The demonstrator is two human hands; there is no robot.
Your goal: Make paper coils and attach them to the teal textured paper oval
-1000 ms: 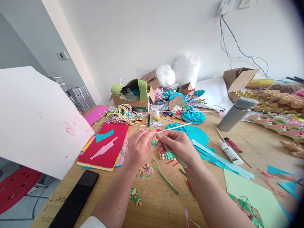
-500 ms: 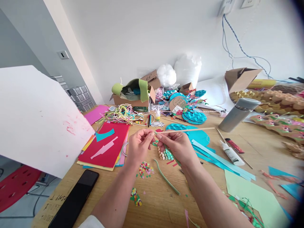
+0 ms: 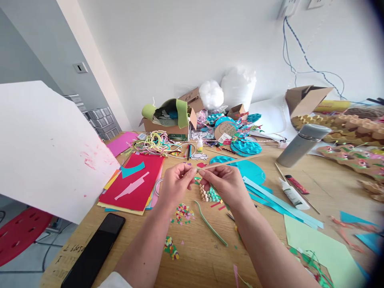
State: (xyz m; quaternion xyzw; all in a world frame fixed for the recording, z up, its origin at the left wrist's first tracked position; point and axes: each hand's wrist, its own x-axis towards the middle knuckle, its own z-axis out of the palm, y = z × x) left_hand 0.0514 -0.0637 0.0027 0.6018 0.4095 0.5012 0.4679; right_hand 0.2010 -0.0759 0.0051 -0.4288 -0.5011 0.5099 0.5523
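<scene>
A: What are the 2 hands doing?

B: The left hand and the right hand meet above the middle of the desk, fingertips almost touching. Both are pinched narrow on the near end of a thin wooden stick.

A: Where does the stick run?

B: From the pinch it slants up and to the right, over the teal paper disc, and its far end blurs out near the blue egg-tray pieces.

A: Anything else in the right hand?

B: A green strip shows under its fingers, going down behind the palm. I cannot tell how it is gripped.

A: What lies under the hands?

B: A small teal-and-tan beaded piece just below the right hand, a second green strip curving toward the near edge, and confetti bits below the left wrist.

A: And around them?

B: A stack of coloured paper, red on top, to the left; a black phone near the front-left corner; a white board tilted over the left edge. On the right, blue paper strips, a glue tube, a grey flask lying tilted, and a pale green sheet.
</scene>
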